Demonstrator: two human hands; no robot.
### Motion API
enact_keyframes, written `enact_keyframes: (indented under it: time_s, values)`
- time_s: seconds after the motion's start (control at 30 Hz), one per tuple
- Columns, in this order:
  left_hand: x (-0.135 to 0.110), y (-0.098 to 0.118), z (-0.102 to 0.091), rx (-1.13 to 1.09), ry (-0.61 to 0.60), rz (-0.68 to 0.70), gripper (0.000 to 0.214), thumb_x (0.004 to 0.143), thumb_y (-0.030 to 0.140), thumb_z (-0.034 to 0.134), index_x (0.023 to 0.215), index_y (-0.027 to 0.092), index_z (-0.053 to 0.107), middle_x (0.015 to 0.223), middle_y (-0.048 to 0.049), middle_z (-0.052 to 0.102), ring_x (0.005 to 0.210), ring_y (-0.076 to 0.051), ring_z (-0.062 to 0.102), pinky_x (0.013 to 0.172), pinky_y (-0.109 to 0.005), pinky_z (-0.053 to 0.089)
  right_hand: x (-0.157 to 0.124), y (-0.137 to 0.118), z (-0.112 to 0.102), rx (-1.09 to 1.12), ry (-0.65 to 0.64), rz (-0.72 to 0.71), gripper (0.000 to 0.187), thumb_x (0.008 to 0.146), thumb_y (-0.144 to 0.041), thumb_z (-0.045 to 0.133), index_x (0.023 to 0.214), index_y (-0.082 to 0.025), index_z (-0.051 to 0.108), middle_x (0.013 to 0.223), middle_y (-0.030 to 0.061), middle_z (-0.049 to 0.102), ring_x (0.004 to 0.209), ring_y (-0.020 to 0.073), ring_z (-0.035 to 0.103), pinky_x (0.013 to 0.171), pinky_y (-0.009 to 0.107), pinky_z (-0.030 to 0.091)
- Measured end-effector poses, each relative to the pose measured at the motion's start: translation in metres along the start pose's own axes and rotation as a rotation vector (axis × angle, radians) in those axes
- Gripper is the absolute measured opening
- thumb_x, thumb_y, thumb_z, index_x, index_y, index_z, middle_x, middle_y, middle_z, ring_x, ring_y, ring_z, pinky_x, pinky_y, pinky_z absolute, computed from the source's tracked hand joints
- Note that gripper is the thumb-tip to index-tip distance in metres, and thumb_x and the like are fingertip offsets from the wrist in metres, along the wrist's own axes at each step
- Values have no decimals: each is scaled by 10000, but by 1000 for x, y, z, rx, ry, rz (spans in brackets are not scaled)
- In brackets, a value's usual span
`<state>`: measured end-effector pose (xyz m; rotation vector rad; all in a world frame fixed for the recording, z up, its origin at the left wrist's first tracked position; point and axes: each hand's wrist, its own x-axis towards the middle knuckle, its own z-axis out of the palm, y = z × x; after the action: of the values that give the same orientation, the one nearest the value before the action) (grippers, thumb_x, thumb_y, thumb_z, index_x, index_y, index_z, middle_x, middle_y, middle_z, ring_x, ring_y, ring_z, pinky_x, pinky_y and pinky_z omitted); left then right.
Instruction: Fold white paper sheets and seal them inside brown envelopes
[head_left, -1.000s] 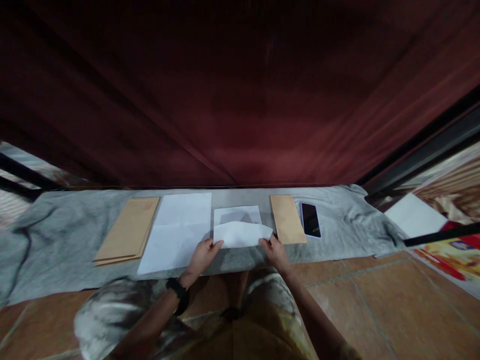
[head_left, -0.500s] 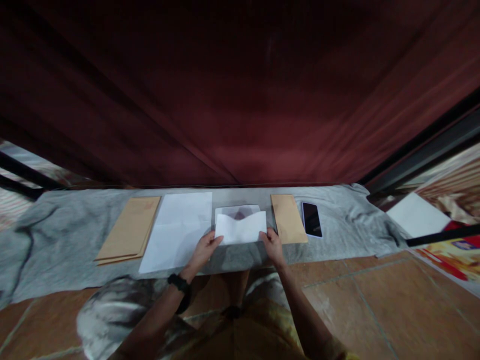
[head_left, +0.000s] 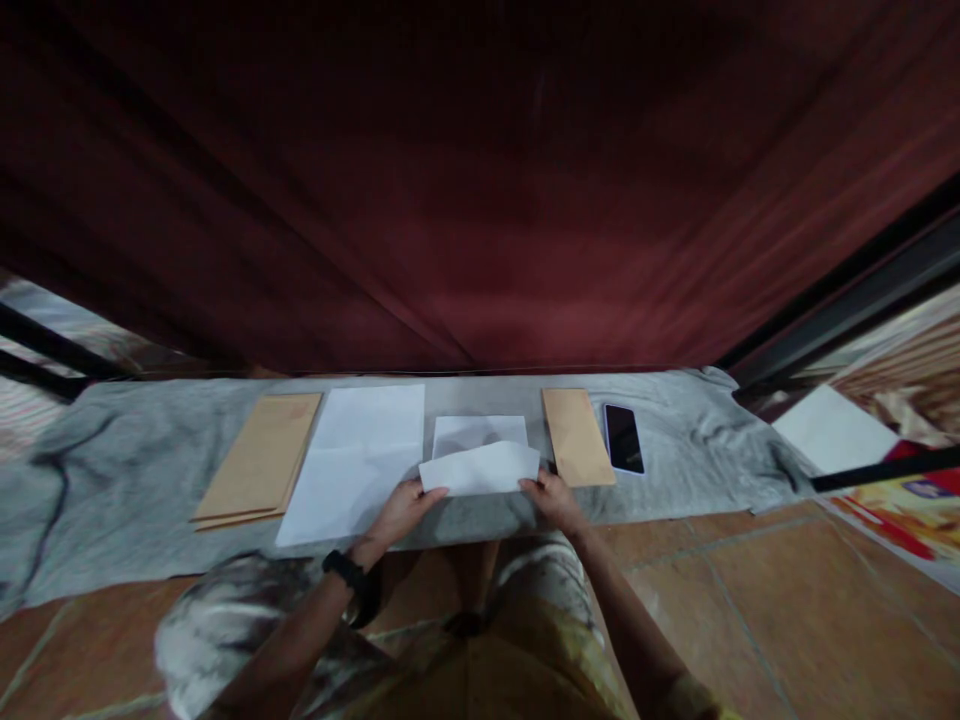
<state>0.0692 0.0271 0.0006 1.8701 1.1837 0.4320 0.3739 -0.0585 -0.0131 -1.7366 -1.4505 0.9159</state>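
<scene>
Between my two hands is a sheet of white paper (head_left: 480, 470), its upper part folded toward me and the fold raised. My left hand (head_left: 407, 507) pinches its left end, thumb in front. At the right end, my right hand (head_left: 550, 494) grips it the same way. The far part of the paper (head_left: 480, 428) shows behind the raised flap. Left of it lies a larger stack of white paper (head_left: 367, 455). A brown envelope (head_left: 576, 437) rests just beyond my right hand.
Large brown envelopes (head_left: 259, 455) lie at the left on a grey cloth (head_left: 690, 440). A phone (head_left: 624, 438) sits right of the small brown envelope. A dark red curtain (head_left: 480, 250) hangs behind. At far right are a white sheet (head_left: 834, 430) and a colourful package (head_left: 911, 515).
The front flap of the paper has come toward me and bent lower, and more of the far part lies flat behind it. Both hands have spread slightly apart and moved nearer to me.
</scene>
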Motion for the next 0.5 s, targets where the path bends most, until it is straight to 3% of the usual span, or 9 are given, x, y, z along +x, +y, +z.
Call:
enact_keyframes:
  time_s: [0.1,0.27,0.33,0.5]
  values:
    - [3,2,6,87,143,-126,378,879,472,523,638,200,625,637,-18,638,695,-205,631,599,-276,445,2,-1,11,-16,142,17,305,900,-429,505,889,-186,688,816,54,726,769,193,648,708,271,493]
    - [18,11,11,213,296,-185,300,899,396,527,666,210,557,586,34,540,621,-145,555,585,-236,384,8,-5,21,-106,296,59,312,917,-423,443,802,-194,621,670,14,637,630,167,575,608,254,424]
    - [22,19,12,317,288,-238,271,928,374,511,734,204,594,630,16,587,643,-150,582,608,-241,390,10,-7,23,-174,331,94,292,932,-393,429,858,-191,625,686,17,645,645,171,587,603,250,417]
    - [25,43,15,541,264,-364,315,999,344,418,1106,173,660,925,-104,742,869,-223,689,704,-289,438,15,-19,30,-424,320,250,270,996,-303,409,1063,-180,640,825,66,722,760,190,669,648,246,430]
